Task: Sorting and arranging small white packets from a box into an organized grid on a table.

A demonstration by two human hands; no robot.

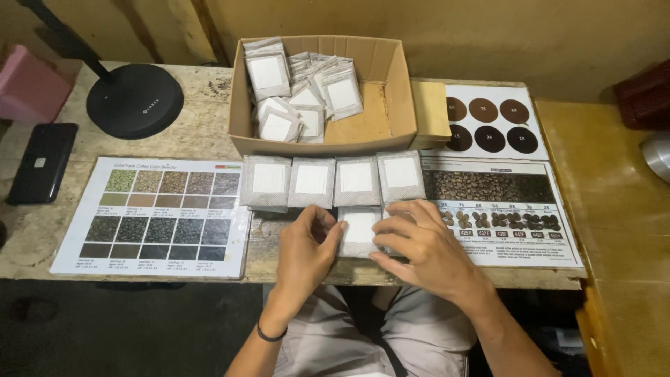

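Both my hands meet at the front of a worn wooden table [209, 132]. My left hand [307, 248] pinches the left edge of a small silver pouch with a white label [359, 230]. My right hand [419, 244] grips the same pouch's right side and partly covers another pouch beneath it. Just beyond, a row of several matching silver pouches [333, 181] lies side by side. Behind the row stands an open cardboard box [394, 84] holding several more pouches [293, 91].
A laminated chart of colour swatches [157, 216] lies left of my hands. Right of them are a coffee-bean chart [502, 209] and a sheet with brown circles [488, 122]. A black lamp base [135, 101], a black phone [42, 162] and a pink object [28, 84] sit at the far left.
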